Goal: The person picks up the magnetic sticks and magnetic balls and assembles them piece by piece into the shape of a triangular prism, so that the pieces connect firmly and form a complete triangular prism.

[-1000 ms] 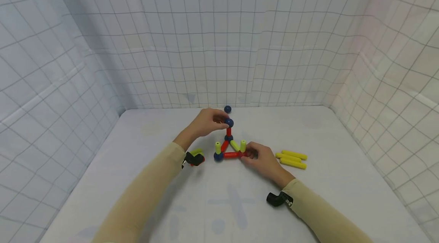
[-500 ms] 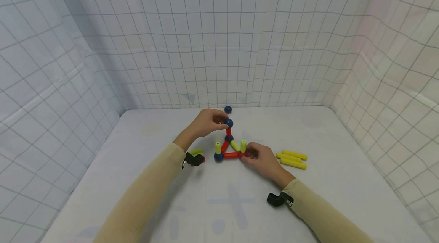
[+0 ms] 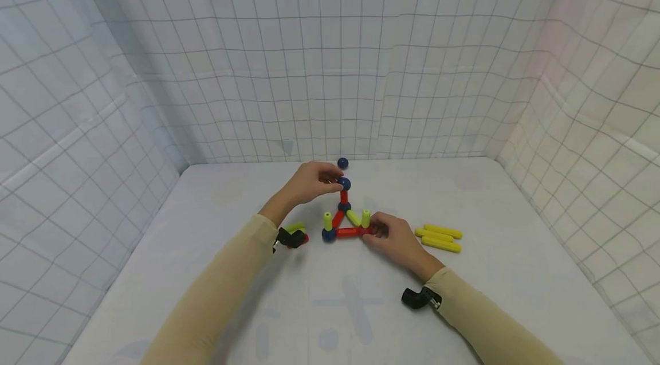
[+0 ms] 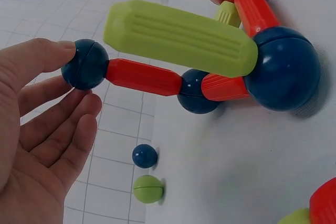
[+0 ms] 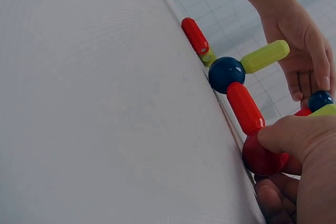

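Pinching narrowly, the thumb and index finger of my left hand (image 3: 309, 183) hold the top navy ball (image 4: 84, 65), my other fingers loosely bent beneath it. With my right hand (image 3: 396, 240) I grip the red ball (image 5: 261, 155), thumb on its side and fingers curled round underneath. Both balls belong to one framework on the white tabletop (image 3: 464, 307), in the middle between my arms. Its base is a triangle: the red ball, a near navy ball (image 4: 283, 69) and a far navy ball (image 4: 197, 93), joined by two red rods and one lime rod. Lime uprights rise from the red and near navy balls; a red upright (image 4: 144, 77) carries the one I pinch. Close to my left wrist camera, the near lime upright (image 4: 181, 38) screens part of the base. Beyond lie a loose navy ball (image 4: 145, 156) and a lime ball (image 4: 148, 189). My black left wrist mount (image 3: 292, 238) partly covers red and lime pieces; three yellow rods (image 3: 440, 245) lie right of my right hand. The balls are glossy and seamed, the rods ribbed with bevelled ends. Faint grey bars and a dot (image 3: 328, 340) mark the tabletop, and gridded white sheeting (image 3: 330, 67) hangs around it.
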